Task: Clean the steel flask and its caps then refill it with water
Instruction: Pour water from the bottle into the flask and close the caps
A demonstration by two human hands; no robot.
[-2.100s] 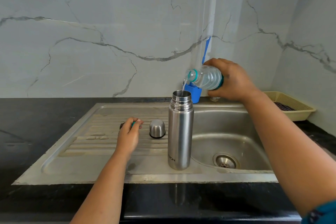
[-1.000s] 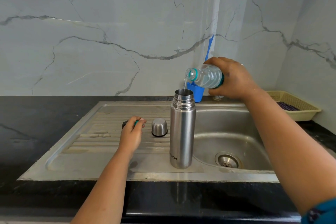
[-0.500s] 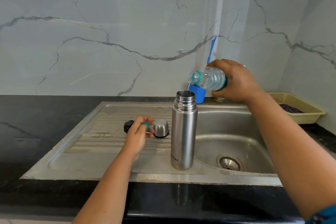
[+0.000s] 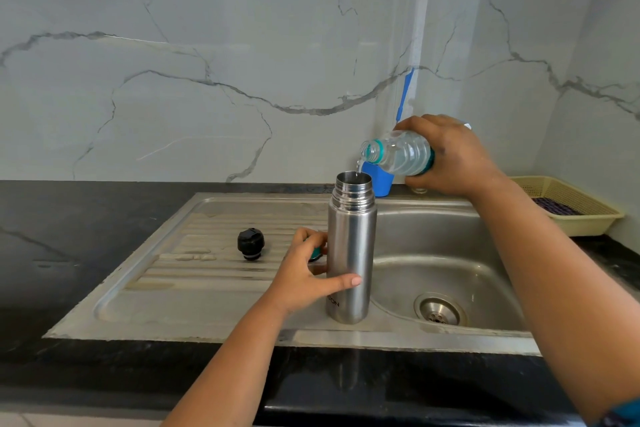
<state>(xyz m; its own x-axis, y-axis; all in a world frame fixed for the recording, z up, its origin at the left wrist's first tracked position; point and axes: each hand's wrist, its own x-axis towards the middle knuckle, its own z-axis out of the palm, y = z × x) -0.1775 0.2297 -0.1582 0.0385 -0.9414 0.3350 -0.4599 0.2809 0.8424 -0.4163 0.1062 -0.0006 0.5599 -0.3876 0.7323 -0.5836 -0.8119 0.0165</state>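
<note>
Black counter (image 4: 86, 239) carries the steel sink (image 4: 450, 274), and the flask (image 4: 351, 253) stands upright on its drainboard edge, mouth open. Right hand (image 4: 453, 156) grips a tilted plastic bottle (image 4: 398, 152), water trickling into the flask. Left hand (image 4: 301, 274) wraps the flask's body, fingers (image 4: 346, 281) curled around it, a teal bit tucked behind them. Black cap (image 4: 250, 243) sits on the drainboard, left.

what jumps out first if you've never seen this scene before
The tall steel flask stands open on the sink's ribbed drainboard, gripped by the left hand. Above it the right hand tips a clear plastic bottle, pouring water in. A black stopper cap sits left.
</note>
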